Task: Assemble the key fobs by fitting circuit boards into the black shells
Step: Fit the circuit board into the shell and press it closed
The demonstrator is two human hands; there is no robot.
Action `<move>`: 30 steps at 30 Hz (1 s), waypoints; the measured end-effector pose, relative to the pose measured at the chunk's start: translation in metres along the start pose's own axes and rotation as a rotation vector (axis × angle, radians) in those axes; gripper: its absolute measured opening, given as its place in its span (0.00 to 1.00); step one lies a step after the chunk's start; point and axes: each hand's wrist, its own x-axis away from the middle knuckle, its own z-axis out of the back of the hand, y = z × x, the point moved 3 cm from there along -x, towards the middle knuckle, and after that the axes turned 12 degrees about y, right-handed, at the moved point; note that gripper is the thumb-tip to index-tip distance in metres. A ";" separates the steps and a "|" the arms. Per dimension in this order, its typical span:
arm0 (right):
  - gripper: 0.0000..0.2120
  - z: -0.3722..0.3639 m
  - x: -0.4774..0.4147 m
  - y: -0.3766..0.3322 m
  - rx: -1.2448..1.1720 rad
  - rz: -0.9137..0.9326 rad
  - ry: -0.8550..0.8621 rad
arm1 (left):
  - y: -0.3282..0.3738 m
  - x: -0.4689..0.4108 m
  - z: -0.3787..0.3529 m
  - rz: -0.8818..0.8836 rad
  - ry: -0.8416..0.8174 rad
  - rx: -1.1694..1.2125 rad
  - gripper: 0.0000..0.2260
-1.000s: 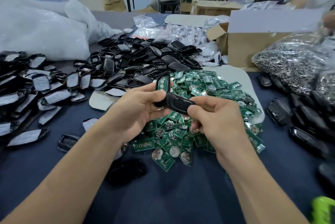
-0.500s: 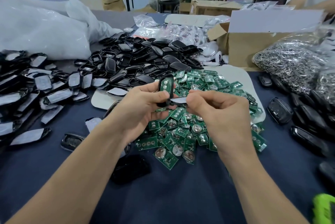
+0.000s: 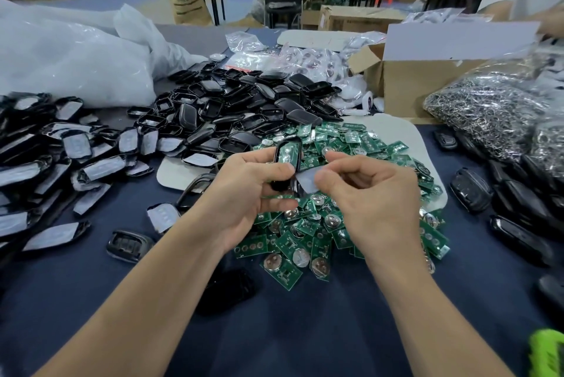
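My left hand (image 3: 253,190) grips a black shell (image 3: 277,157) upright at its 12 o'clock, a green circuit board (image 3: 288,153) seated inside. My right hand (image 3: 372,202) pinches a grey film (image 3: 306,180) at the shell's 5 o'clock, above the board pile (image 3: 335,233) on the surface (image 3: 305,331).

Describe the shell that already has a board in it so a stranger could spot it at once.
Find the heap of green circuit boards on the dark blue table. Over its left edge, the left hand holds one black shell, while the right hand pinches a grey film beside it. Unlike the shells piled behind, it is upright, off the table, with a green board inside.
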 end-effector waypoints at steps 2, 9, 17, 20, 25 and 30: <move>0.13 0.000 -0.001 0.004 0.039 0.005 -0.001 | -0.002 -0.001 -0.001 -0.028 0.000 -0.053 0.06; 0.22 0.002 0.001 0.005 0.196 0.005 0.000 | -0.012 0.001 -0.008 -0.171 -0.001 -0.257 0.10; 0.23 0.001 0.004 0.000 0.218 -0.020 0.020 | -0.015 0.003 -0.013 -0.234 0.022 -0.323 0.13; 0.23 0.000 0.003 0.000 0.209 -0.040 0.025 | -0.015 0.004 -0.013 -0.312 0.046 -0.371 0.12; 0.18 0.001 0.001 0.005 0.096 -0.169 0.037 | -0.014 0.002 -0.012 -0.340 0.178 -0.349 0.12; 0.06 -0.003 0.004 0.002 0.193 -0.170 -0.031 | -0.015 0.000 -0.011 -0.309 0.193 -0.256 0.13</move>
